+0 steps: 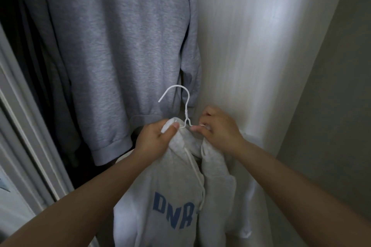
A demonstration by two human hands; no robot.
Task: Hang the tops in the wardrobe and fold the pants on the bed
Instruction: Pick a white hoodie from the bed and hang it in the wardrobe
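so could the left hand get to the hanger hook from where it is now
Probably yes. The hook stands bare above the light hoodie, with nothing between it and the left hand. But that hand grips the hoodie's collar, so it would have to let go first, leaving the right hand holding alone.

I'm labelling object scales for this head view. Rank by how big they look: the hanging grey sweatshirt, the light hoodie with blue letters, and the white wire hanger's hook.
1. Grey sweatshirt, largest.
2. Light hoodie, smaller, though partly cut off by the frame and nearer the camera.
3. Hanger hook, clearly smallest.
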